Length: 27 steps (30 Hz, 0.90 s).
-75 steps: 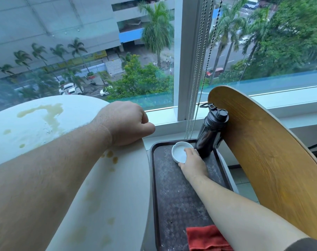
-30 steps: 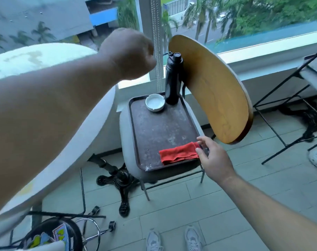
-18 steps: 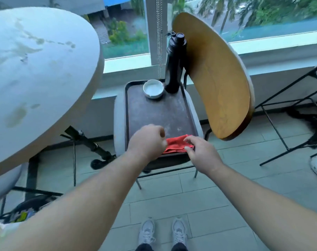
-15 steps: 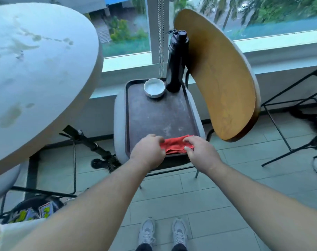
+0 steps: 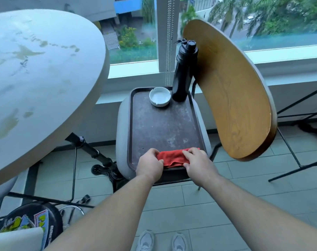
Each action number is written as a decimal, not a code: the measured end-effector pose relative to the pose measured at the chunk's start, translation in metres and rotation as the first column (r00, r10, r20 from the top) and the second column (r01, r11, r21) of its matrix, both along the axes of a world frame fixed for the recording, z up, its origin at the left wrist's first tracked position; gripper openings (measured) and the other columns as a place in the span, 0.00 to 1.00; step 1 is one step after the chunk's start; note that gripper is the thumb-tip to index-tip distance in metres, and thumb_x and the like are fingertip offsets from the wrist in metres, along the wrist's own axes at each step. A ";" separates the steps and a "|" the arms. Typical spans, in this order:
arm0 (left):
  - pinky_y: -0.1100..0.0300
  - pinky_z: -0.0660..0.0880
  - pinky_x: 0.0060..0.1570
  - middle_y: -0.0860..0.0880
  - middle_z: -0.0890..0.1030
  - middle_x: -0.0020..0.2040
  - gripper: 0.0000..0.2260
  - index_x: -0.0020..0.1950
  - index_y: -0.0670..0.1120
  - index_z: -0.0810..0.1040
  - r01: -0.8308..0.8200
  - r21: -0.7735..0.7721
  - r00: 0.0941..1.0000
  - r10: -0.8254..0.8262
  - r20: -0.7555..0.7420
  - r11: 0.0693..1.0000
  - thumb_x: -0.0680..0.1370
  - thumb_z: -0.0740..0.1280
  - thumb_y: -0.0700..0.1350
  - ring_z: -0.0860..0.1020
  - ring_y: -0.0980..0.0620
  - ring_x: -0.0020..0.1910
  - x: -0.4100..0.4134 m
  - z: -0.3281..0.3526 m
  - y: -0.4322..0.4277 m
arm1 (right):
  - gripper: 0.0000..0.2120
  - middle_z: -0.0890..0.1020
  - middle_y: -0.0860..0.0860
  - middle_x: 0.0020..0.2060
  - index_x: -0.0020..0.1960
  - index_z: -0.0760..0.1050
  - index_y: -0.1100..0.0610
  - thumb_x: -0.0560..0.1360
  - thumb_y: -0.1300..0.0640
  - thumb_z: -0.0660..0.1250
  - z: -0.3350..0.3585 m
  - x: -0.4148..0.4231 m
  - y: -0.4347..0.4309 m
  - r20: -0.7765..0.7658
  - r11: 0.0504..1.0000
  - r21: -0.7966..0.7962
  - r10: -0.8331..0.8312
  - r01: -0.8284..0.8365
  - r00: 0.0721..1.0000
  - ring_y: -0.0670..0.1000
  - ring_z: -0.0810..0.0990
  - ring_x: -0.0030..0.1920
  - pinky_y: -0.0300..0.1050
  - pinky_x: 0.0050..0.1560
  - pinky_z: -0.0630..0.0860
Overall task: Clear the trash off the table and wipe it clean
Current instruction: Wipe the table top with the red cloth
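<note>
A folded red cloth (image 5: 172, 157) lies at the near edge of a dark tray (image 5: 163, 127) that sits on a chair seat. My left hand (image 5: 149, 165) grips the cloth's left end and my right hand (image 5: 196, 163) pinches its right end. A white ashtray (image 5: 160, 96) and a tall black bottle (image 5: 184, 69) stand at the tray's far end. To the left is the round white table (image 5: 36, 78), marked with yellowish stains and smears.
The chair's curved wooden backrest (image 5: 232, 91) rises right of the tray, close to the window sill. The table's black pedestal base (image 5: 99, 160) stands on the tiled floor. A black bin with colourful wrappers (image 5: 27, 223) sits at lower left. Black metal chair legs (image 5: 299, 142) stand at the right.
My right hand left the ashtray and came back to the red cloth. My left hand dropped from the table edge to the cloth's left end. Both now hold it.
</note>
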<state>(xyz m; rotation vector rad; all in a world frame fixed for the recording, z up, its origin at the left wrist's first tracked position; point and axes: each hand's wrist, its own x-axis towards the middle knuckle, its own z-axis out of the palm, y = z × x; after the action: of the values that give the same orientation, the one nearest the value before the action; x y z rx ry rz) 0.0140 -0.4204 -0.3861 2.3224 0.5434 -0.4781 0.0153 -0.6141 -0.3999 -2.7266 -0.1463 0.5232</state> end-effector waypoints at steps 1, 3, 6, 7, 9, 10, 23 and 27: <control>0.56 0.76 0.53 0.52 0.83 0.52 0.07 0.55 0.55 0.78 -0.009 -0.007 1.000 0.009 0.005 1.000 0.80 0.70 0.46 0.80 0.49 0.51 -0.001 0.001 0.000 | 0.23 0.73 0.48 0.69 0.79 0.68 0.50 0.84 0.53 0.63 0.000 0.000 0.000 0.000 1.000 0.002 -0.003 0.003 1.000 0.54 0.68 0.71 0.55 0.67 0.75; 0.55 0.79 0.51 0.53 0.83 0.47 0.08 0.48 0.55 0.78 -0.032 -0.037 0.999 0.033 0.037 0.999 0.78 0.67 0.40 0.81 0.49 0.47 -0.005 0.002 0.000 | 0.25 0.73 0.48 0.71 0.81 0.65 0.49 0.84 0.52 0.63 0.001 0.000 -0.001 -0.006 1.000 0.008 -0.006 0.006 1.000 0.54 0.67 0.72 0.55 0.68 0.74; 0.61 0.78 0.47 0.54 0.82 0.43 0.13 0.45 0.52 0.78 -0.034 -0.131 0.994 0.047 0.101 0.991 0.75 0.63 0.34 0.80 0.51 0.44 -0.013 0.008 0.000 | 0.27 0.73 0.48 0.70 0.83 0.60 0.46 0.85 0.51 0.62 0.007 -0.002 0.001 -0.038 1.000 0.019 -0.008 0.008 0.999 0.54 0.68 0.71 0.56 0.67 0.74; 0.67 0.75 0.43 0.54 0.82 0.41 0.14 0.44 0.51 0.78 -0.019 -0.164 0.990 0.041 0.132 0.986 0.74 0.62 0.32 0.79 0.53 0.42 -0.016 0.012 0.000 | 0.27 0.72 0.48 0.69 0.82 0.61 0.44 0.85 0.50 0.62 0.010 -0.003 0.002 -0.035 1.000 0.014 -0.005 0.006 0.999 0.53 0.68 0.70 0.56 0.66 0.75; 0.71 0.71 0.37 0.54 0.81 0.39 0.15 0.44 0.51 0.78 0.024 -0.230 0.980 0.023 0.199 0.973 0.73 0.61 0.31 0.76 0.56 0.37 -0.024 0.019 0.000 | 0.23 0.70 0.47 0.65 0.78 0.66 0.42 0.84 0.49 0.62 0.018 -0.006 0.005 0.007 1.000 0.015 -0.008 0.008 1.000 0.52 0.68 0.68 0.55 0.62 0.77; 0.70 0.71 0.37 0.54 0.81 0.38 0.15 0.44 0.51 0.78 0.048 -0.260 0.974 0.013 0.226 0.965 0.73 0.61 0.31 0.75 0.58 0.35 -0.029 0.024 0.001 | 0.22 0.69 0.46 0.65 0.76 0.68 0.42 0.83 0.49 0.64 0.024 -0.007 0.008 0.030 0.999 0.040 -0.002 0.000 1.000 0.51 0.67 0.68 0.55 0.63 0.76; 0.67 0.72 0.41 0.59 0.80 0.40 0.13 0.46 0.53 0.81 0.165 -0.226 0.906 -0.057 0.420 0.960 0.74 0.65 0.35 0.77 0.60 0.36 -0.133 0.137 0.076 | 0.18 0.78 0.42 0.44 0.61 0.75 0.31 0.74 0.46 0.69 0.138 -0.060 0.086 0.089 0.796 0.375 0.480 -0.476 0.873 0.43 0.79 0.47 0.44 0.51 0.78; 0.66 0.74 0.49 0.56 0.80 0.43 0.11 0.45 0.60 0.81 0.098 -0.076 0.897 -0.055 0.438 0.992 0.72 0.66 0.43 0.80 0.56 0.47 -0.173 0.159 0.112 | 0.21 0.75 0.42 0.48 0.51 0.78 0.43 0.67 0.30 0.69 0.151 -0.077 0.122 0.143 0.760 0.324 0.549 -0.563 0.824 0.42 0.77 0.50 0.42 0.52 0.77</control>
<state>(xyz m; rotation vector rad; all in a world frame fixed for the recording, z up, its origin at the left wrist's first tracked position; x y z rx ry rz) -0.1588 -0.3088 -0.2269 2.2646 0.2060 -0.0079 -0.0616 -0.4925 -0.2493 -2.3022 -0.9921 0.5315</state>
